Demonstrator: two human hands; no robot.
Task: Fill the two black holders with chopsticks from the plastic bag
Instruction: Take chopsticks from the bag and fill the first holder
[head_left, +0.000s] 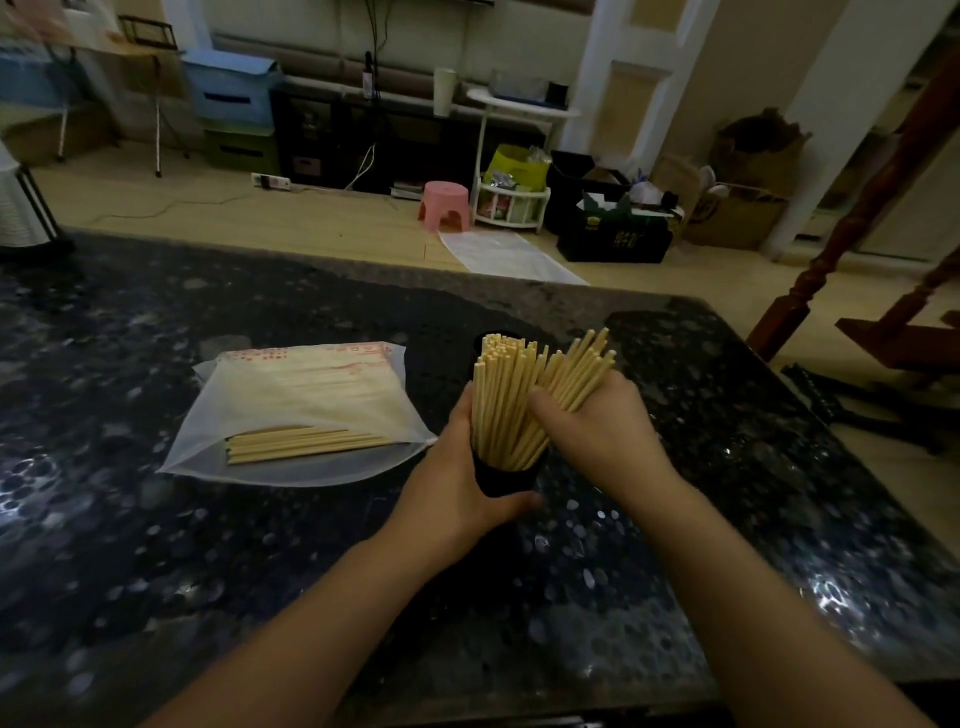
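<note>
A black holder (506, 475) stands on the dark speckled table, packed with pale wooden chopsticks (501, 400) that stick up out of it. My left hand (457, 478) grips the holder's left side and base. My right hand (597, 431) grips a bundle of chopsticks (582, 371) that leans right, its lower ends in the holder. Behind the chopstick tops, a second black holder (485, 345) shows only as a dark rim. To the left lies the translucent plastic bag (306, 415) with several loose chopsticks (306, 444) inside.
The dark stone table (208, 571) reaches to a far edge, beyond which lies the floor with a pink stool (444, 205), boxes and bags. A wooden post (852, 223) rises at the right.
</note>
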